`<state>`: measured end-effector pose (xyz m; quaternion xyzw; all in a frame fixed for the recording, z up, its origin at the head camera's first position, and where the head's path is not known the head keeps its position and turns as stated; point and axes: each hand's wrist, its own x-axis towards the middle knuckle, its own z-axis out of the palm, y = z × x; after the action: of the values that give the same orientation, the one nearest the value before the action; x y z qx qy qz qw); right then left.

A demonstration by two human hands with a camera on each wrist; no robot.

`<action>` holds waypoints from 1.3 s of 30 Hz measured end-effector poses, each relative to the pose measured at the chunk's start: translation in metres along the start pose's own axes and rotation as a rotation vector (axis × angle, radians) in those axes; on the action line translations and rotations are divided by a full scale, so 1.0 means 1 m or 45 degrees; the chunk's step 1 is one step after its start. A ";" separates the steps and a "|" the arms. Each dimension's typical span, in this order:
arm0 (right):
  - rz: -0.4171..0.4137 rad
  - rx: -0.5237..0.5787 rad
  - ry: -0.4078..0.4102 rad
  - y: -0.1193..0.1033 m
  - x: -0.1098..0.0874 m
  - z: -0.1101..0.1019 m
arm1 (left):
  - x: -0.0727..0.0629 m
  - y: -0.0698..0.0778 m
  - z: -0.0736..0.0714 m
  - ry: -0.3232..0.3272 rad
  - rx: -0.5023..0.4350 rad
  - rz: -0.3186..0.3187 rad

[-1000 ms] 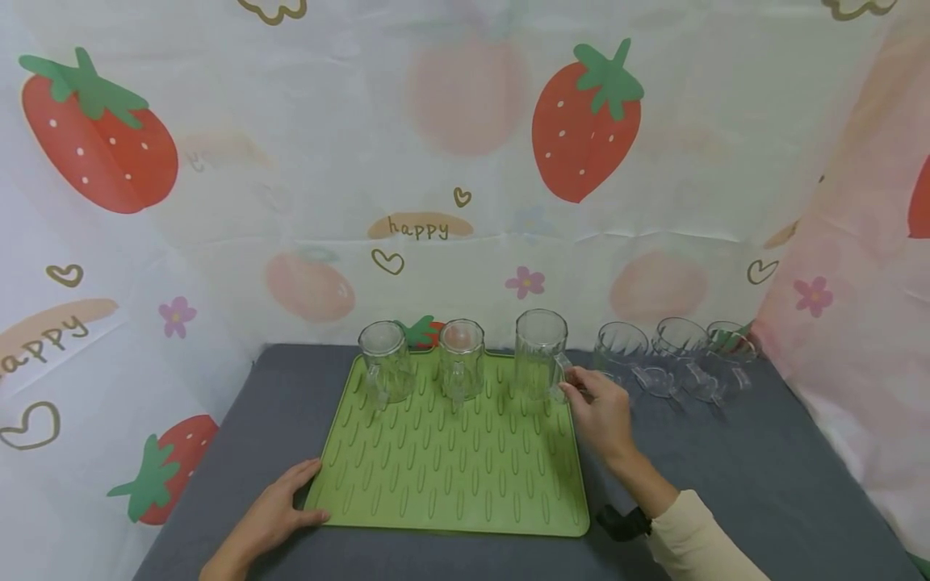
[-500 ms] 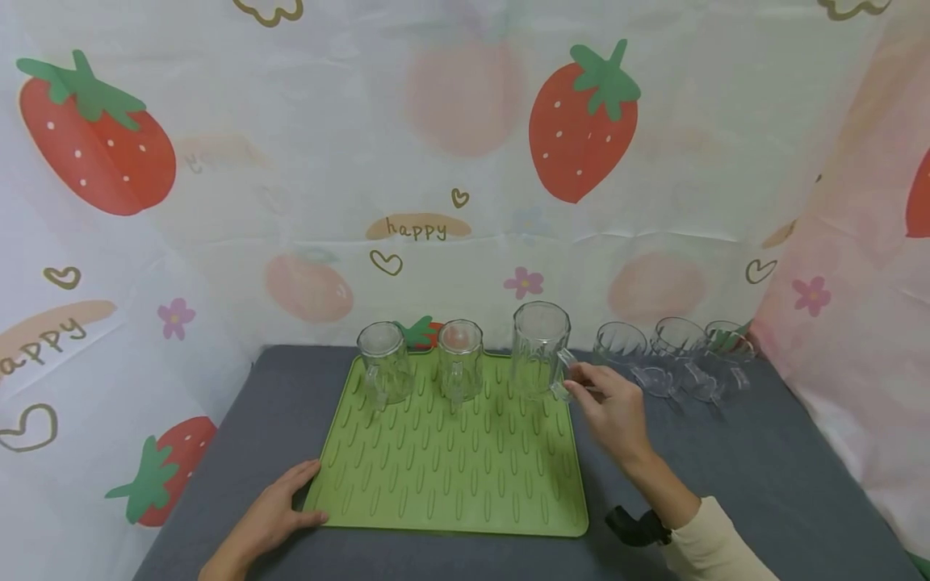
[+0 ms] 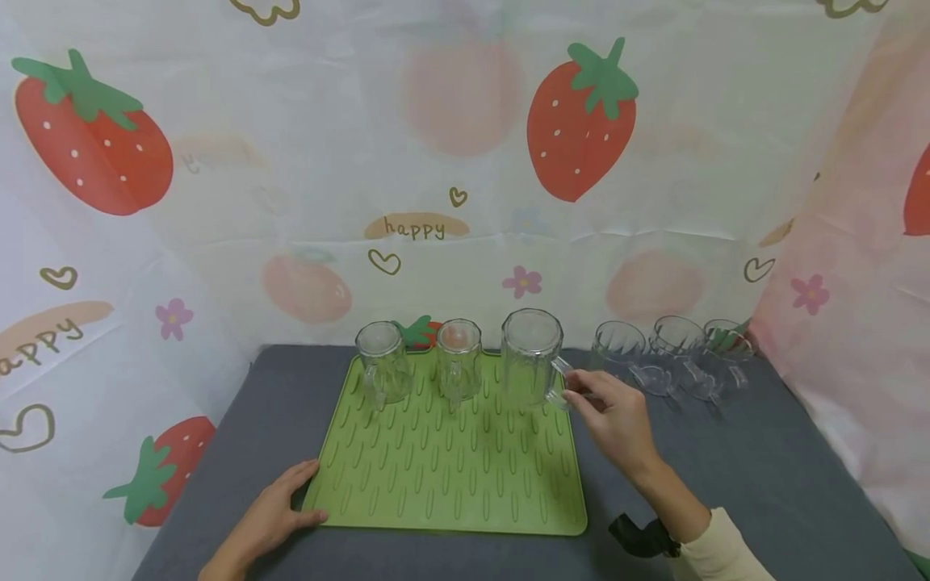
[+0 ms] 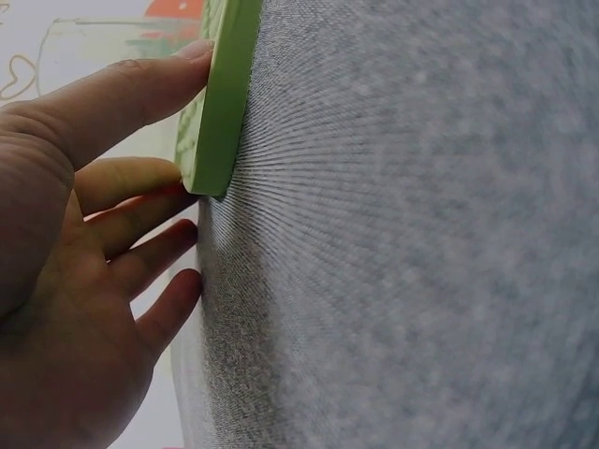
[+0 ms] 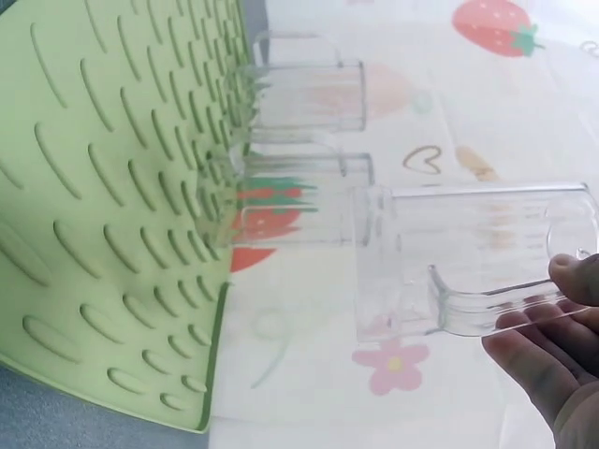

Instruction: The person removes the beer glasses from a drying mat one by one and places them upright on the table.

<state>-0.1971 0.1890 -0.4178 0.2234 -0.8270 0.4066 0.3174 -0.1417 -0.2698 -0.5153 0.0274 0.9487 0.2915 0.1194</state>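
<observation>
My right hand (image 3: 613,415) pinches the handle of a clear glass mug (image 3: 530,363) between thumb and fingers. In the right wrist view, a gap shows between this mug (image 5: 487,243) and the green ridged mat (image 5: 103,224), so it is held above the mat. Two more glass mugs, one at the left (image 3: 385,367) and one in the middle (image 3: 459,363), stand along the mat's back edge. My left hand (image 3: 265,512) rests at the front left corner of the mat (image 3: 436,484). Its thumb touches the edge, and its fingers lie spread beside the mat.
Three clear glass mugs cluster at the back right of the grey tabletop (image 3: 756,476), among them a leftmost mug (image 3: 617,347). A strawberry-printed cloth (image 3: 465,177) hangs behind and along both sides. A black strap (image 3: 643,537) is on the right wrist.
My right hand has raised the mug from its earlier spot, tilted it a little and shifted it left over the mat. The left hand has stayed in place.
</observation>
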 end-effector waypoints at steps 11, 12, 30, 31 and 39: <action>-0.020 0.012 -0.005 0.000 -0.004 0.001 | 0.002 0.002 0.000 0.013 -0.033 -0.022; -0.022 0.014 -0.009 0.000 -0.004 0.001 | 0.003 0.003 0.000 0.021 -0.039 -0.024; -0.071 0.030 -0.033 -0.007 -0.004 0.000 | 0.013 0.062 -0.017 0.123 -0.229 -0.012; -0.079 0.029 -0.034 -0.007 -0.003 -0.001 | 0.014 0.066 -0.019 0.132 -0.248 -0.002; -0.207 0.002 -0.046 -0.009 0.000 0.000 | 0.018 0.093 -0.027 0.204 -0.340 0.057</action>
<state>-0.1909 0.1838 -0.4128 0.2973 -0.8115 0.3759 0.3343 -0.1677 -0.2052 -0.4452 0.0091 0.9072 0.4188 0.0394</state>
